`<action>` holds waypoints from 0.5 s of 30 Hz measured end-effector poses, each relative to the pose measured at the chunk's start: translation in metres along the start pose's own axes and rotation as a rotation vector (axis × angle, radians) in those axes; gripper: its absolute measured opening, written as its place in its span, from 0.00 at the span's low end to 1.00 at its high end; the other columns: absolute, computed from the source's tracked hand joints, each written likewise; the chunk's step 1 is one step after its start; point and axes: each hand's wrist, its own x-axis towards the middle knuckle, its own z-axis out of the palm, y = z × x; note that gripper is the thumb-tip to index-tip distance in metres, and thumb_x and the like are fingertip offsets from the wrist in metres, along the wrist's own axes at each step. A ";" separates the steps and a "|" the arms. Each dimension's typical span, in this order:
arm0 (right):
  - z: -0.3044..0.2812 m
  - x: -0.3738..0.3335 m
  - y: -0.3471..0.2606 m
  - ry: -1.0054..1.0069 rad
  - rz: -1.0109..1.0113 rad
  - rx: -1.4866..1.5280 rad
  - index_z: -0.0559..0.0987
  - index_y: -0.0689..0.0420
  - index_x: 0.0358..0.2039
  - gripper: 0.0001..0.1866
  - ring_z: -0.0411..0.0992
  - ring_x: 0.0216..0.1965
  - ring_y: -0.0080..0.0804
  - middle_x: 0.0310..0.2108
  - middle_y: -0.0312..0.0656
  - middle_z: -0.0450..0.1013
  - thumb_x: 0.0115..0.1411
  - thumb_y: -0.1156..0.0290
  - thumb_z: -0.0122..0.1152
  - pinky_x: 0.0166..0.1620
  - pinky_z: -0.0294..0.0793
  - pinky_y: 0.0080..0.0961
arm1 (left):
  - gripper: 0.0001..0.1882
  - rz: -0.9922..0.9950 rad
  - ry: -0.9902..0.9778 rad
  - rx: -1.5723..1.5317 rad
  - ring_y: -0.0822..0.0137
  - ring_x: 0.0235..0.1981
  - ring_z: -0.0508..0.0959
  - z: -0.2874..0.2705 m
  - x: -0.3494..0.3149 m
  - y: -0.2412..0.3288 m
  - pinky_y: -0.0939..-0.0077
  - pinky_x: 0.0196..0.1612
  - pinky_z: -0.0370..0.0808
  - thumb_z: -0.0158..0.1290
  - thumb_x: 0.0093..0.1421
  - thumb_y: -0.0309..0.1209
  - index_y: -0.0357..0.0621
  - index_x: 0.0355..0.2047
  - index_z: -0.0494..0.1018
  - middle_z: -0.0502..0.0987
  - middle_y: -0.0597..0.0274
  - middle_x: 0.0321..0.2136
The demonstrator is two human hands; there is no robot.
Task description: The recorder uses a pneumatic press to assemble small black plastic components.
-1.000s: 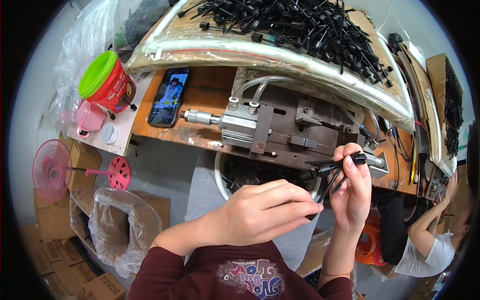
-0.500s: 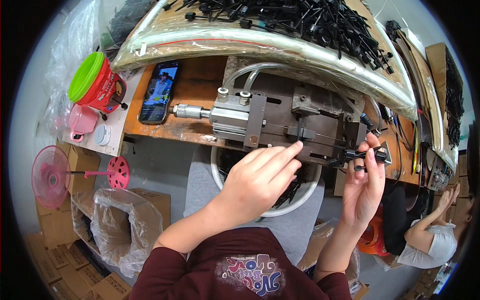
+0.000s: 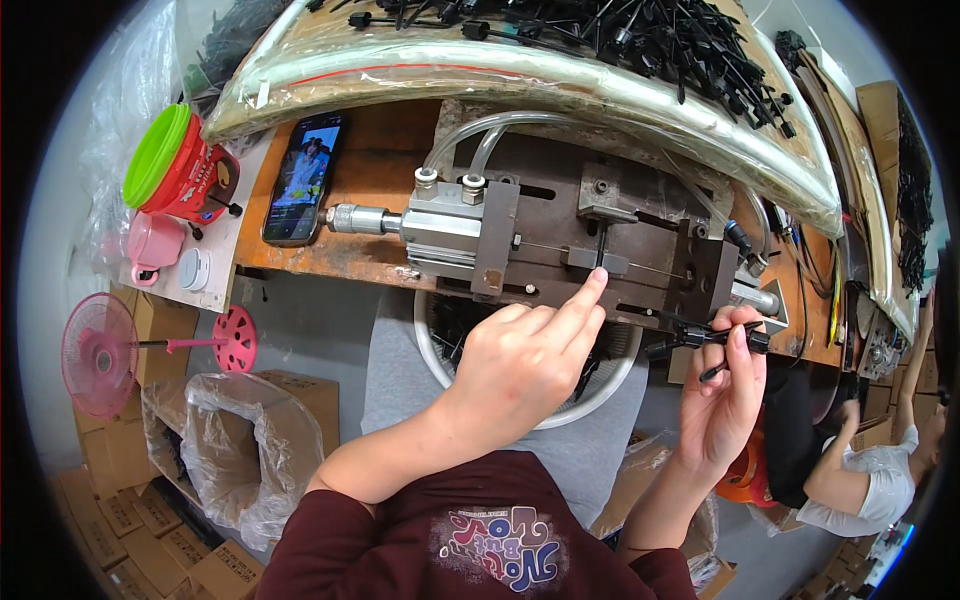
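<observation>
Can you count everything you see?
Black parts: many, black, heaped up top
Table: one, brown, beneath machine
Machine: one, silver and brown, middle
Phone: one, black, left of machine
Tub: one, red and green, left
Cup: one, pink, beside tub
Round container: one, white, beside cup
Fan: one, pink, far left
Basket: one, white, below machine
Boxes: several, brown, mostly lower left
Person: one, white top, far right
Left hand: one, maroon sleeve, at machine
Right hand: one, maroon sleeve, holding black parts
</observation>
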 end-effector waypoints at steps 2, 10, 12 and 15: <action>0.001 -0.001 0.000 0.005 0.000 0.000 0.70 0.66 0.46 0.09 0.59 0.21 0.14 0.40 0.44 0.68 0.66 0.79 0.50 0.25 0.61 0.11 | 0.11 -0.004 -0.029 0.028 0.68 0.22 0.77 -0.002 0.002 0.001 0.78 0.29 0.74 0.59 0.51 0.24 0.34 0.36 0.79 0.77 0.52 0.52; 0.005 -0.006 -0.002 -0.012 0.039 0.073 0.69 0.65 0.46 0.09 0.58 0.19 0.13 0.40 0.45 0.68 0.65 0.80 0.49 0.23 0.59 0.10 | 0.11 -0.046 -0.050 -0.010 0.69 0.18 0.76 0.000 0.005 0.001 0.79 0.25 0.73 0.61 0.51 0.25 0.37 0.36 0.79 0.77 0.55 0.51; 0.004 -0.007 -0.002 -0.021 0.052 0.090 0.68 0.65 0.46 0.09 0.57 0.19 0.13 0.40 0.45 0.67 0.65 0.81 0.49 0.22 0.58 0.09 | 0.10 -0.051 -0.057 -0.030 0.69 0.18 0.76 0.000 0.005 -0.001 0.79 0.25 0.73 0.61 0.51 0.25 0.38 0.36 0.79 0.77 0.56 0.52; 0.003 -0.009 -0.002 -0.064 0.084 0.154 0.68 0.65 0.46 0.09 0.57 0.19 0.12 0.40 0.45 0.67 0.66 0.81 0.47 0.22 0.58 0.09 | 0.11 -0.057 -0.083 -0.041 0.68 0.19 0.77 -0.001 0.005 -0.003 0.79 0.25 0.74 0.61 0.51 0.25 0.39 0.36 0.79 0.77 0.57 0.52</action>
